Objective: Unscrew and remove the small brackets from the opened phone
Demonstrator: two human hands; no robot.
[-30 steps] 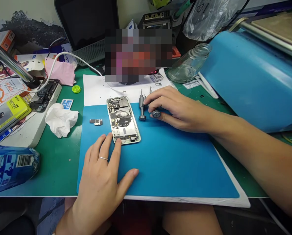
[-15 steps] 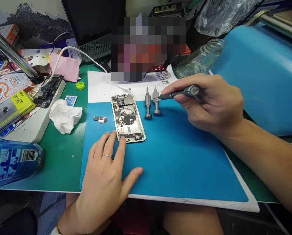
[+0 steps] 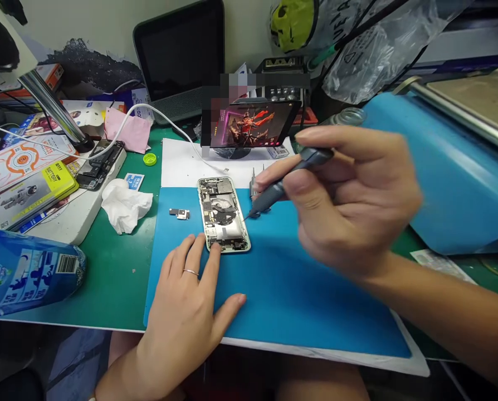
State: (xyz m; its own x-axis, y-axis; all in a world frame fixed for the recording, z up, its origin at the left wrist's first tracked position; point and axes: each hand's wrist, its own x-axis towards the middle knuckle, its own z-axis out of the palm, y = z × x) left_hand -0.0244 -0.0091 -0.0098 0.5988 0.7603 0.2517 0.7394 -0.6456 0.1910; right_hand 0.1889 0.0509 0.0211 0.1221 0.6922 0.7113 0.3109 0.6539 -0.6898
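Observation:
An opened smartphone (image 3: 228, 229) lies on the blue mat (image 3: 299, 301), its inner parts showing. My left hand (image 3: 190, 289) is spread flat, its fingertips on the phone's near left corner. A dark grey precision screwdriver (image 3: 269, 197) is gripped in my right hand (image 3: 353, 206), tilted, with its thin tip near the phone's right edge; whether it touches I cannot tell. Behind the screwdriver, other screwdrivers (image 3: 252, 181) are mostly hidden by my right fingers. Left of the phone lies a small metal and black phone part (image 3: 179, 214).
On the left are a crumpled tissue (image 3: 126, 206), a blue pack (image 3: 27, 275), a yellow battery box (image 3: 32, 195) and another opened phone (image 3: 101, 167). A lit screen (image 3: 253, 125) stands at the back on white paper (image 3: 177, 161). A white cable (image 3: 165, 114) arches over the left side.
My right hand has brought the screwdriver nearer, turning its tip down toward the phone's right edge. My left hand stays on the phone. The camera view has tilted up and shifted.

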